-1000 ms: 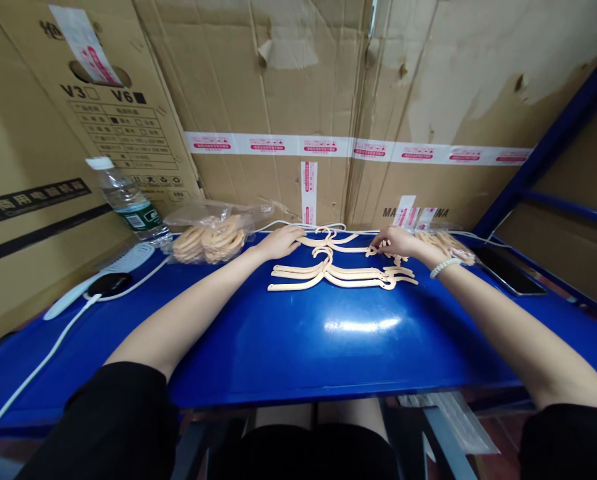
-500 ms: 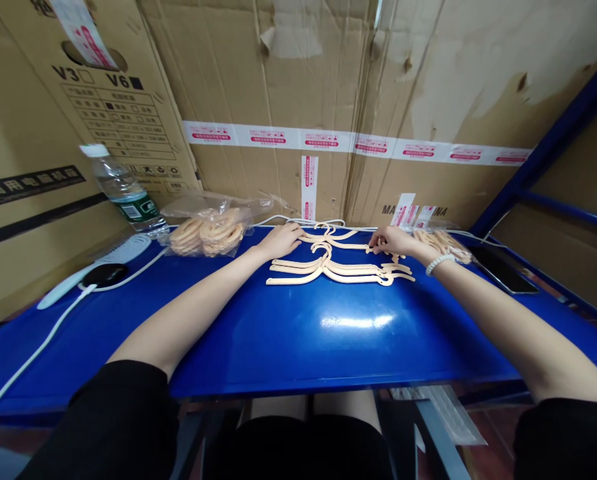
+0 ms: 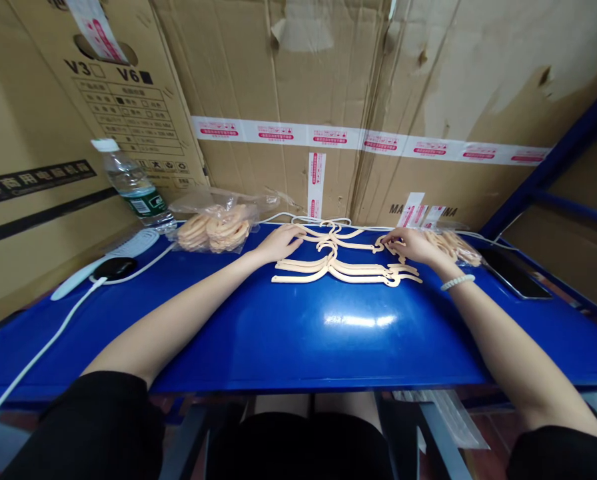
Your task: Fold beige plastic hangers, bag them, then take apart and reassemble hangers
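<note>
From the head view: two bare hands at work, and three left arms fan out in the near hangers, mid-table; the far hangers lie just behind, their count unclear. Left hand, loosely bent, is still at a far hanger's left end, grip hidden. Here's the change: the right hand has slid outward, uncovering that hanger's right end! Its fingers curl half closed over small pieces, covering some; can't tell if it holds any. Around them: two bags, one bottle, one brush, one phone, cardboard walling the back.
</note>
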`<state>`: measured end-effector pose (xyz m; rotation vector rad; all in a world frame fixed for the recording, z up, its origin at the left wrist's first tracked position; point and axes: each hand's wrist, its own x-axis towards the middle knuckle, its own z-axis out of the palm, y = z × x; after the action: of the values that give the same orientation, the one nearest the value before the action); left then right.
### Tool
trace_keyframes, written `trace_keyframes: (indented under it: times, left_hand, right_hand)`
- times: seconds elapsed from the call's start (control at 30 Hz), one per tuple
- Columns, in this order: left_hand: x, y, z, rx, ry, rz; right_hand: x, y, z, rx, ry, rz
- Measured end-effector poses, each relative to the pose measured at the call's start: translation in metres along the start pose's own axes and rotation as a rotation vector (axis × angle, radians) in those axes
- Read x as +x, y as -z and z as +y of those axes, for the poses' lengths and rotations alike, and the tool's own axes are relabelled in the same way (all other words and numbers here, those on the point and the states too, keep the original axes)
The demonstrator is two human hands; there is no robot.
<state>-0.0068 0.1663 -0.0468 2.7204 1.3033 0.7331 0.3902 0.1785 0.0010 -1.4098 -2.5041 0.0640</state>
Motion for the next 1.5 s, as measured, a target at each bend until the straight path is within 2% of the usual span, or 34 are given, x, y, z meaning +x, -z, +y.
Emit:
trace_keyframes:
  times: [0.13, 0.2, 0.27, 0.43, 0.6, 0.77, 0.97, 1.1, 1.27, 1.4, 1.5]
  left_hand:
    - [-0.026, 0.011, 0.028, -0.033, -0.038, -0.044]
    - [-0.041, 0.013, 0.041, -0.01, -0.079, -0.125]
    - [-0.053, 0.013, 0.049, 0.036, -0.062, -0.207]
    - [-0.062, 0.009, 0.048, 0.036, -0.039, -0.332]
    - [-0.06, 0.008, 0.045, 0.042, -0.01, -0.37]
    - [-0.062, 0.008, 0.044, 0.043, -0.002, -0.358]
    - [-0.065, 0.008, 0.042, 0.029, 0.037, -0.343]
    - [-0.061, 0.011, 0.036, -0.004, 0.058, -0.251]
    - [-0.04, 0.014, 0.008, 0.004, 0.059, -0.095]
    - [-0.014, 0.006, -0.013, 0.028, 0.075, -0.089]
    - [0.003, -0.002, -0.019, 0.044, 0.05, -0.097]
  right_hand:
    - [-0.017, 0.003, 0.003, 0.018, 0.014, 0.052]
    - [-0.018, 0.002, 0.001, 0.02, 0.03, 0.067]
    - [-0.014, -0.001, -0.002, 0.014, 0.051, 0.083]
    - [-0.003, -0.011, -0.011, -0.039, 0.101, 0.126]
    - [-0.006, -0.018, -0.004, -0.103, 0.114, 0.148]
    - [-0.007, -0.024, 0.002, -0.144, 0.115, 0.155]
    - [-0.008, -0.022, -0.001, -0.161, 0.147, 0.142]
    - [-0.007, -0.021, 0.0, -0.161, 0.162, 0.142]
    - [0.0, -0.024, 0.007, -0.158, 0.174, 0.124]
    - [0.005, -0.027, 0.007, -0.153, 0.195, 0.102]
    - [0.005, -0.027, 0.003, -0.15, 0.216, 0.097]
